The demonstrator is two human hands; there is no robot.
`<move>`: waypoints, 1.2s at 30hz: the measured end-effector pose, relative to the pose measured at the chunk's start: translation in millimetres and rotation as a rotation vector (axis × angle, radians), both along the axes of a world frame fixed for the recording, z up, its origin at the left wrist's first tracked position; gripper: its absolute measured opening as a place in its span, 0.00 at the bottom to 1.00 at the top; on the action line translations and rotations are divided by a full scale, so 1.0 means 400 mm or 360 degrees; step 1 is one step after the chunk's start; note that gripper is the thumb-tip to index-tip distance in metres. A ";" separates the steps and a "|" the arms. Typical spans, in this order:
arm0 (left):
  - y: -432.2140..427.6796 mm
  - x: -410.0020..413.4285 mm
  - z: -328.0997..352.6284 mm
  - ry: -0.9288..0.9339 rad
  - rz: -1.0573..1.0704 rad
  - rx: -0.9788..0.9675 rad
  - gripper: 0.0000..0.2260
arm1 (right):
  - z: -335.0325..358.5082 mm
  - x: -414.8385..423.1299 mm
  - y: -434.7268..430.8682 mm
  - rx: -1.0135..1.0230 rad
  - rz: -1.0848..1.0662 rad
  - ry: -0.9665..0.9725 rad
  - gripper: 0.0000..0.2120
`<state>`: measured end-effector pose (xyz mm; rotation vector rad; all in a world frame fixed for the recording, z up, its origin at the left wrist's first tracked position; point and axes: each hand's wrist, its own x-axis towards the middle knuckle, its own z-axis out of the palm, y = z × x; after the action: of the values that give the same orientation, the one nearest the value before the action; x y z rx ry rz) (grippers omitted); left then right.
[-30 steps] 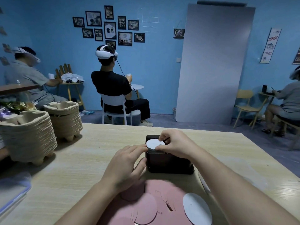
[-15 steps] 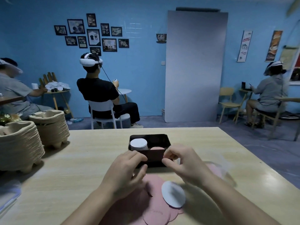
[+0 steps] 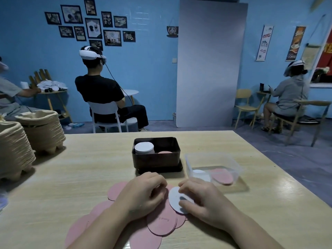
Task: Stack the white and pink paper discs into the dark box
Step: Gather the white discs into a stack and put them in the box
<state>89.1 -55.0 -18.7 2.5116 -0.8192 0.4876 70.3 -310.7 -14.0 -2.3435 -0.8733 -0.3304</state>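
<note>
Discs of pink paper [image 3: 161, 224] lie fanned across the near edge of the wooden table [image 3: 86, 169], overlapping one another. My left hand [image 3: 142, 194] rests on them with its fingers curled down; I cannot tell whether it pinches one. My right hand [image 3: 204, 199] holds a white disc [image 3: 174, 197] between thumb and fingertips, low over the pink spread. Just beyond, the dark box [image 3: 156, 161] stands open, with a white stack [image 3: 144, 147] in its left half and a lower pink stack [image 3: 165, 152] on the right. Beside the box on the right sits a clear tub [image 3: 212, 159] with white and pink discs inside. At far left, two piles of pulp trays [image 3: 42, 131] stand on the table. Farther back, a person in black [image 3: 100, 94] sits facing a blue wall [image 3: 152, 69].
</note>
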 end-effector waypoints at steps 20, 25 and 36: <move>-0.035 -0.014 0.023 0.0141 -0.0136 0.0116 0.25 | 0.016 -0.023 -0.037 0.0071 -0.0194 0.0141 0.17; -0.048 -0.005 0.020 0.0152 -0.0117 0.0119 0.25 | 0.014 -0.020 -0.036 0.0088 -0.0211 0.0125 0.18; -0.013 -0.020 0.036 0.0012 -0.0036 0.0028 0.22 | 0.013 -0.019 -0.036 0.0120 -0.0275 0.0137 0.18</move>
<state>81.2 -60.3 -4.1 2.5160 -0.8519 0.4646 62.7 -324.9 -8.9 -2.3490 -0.6089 -0.3248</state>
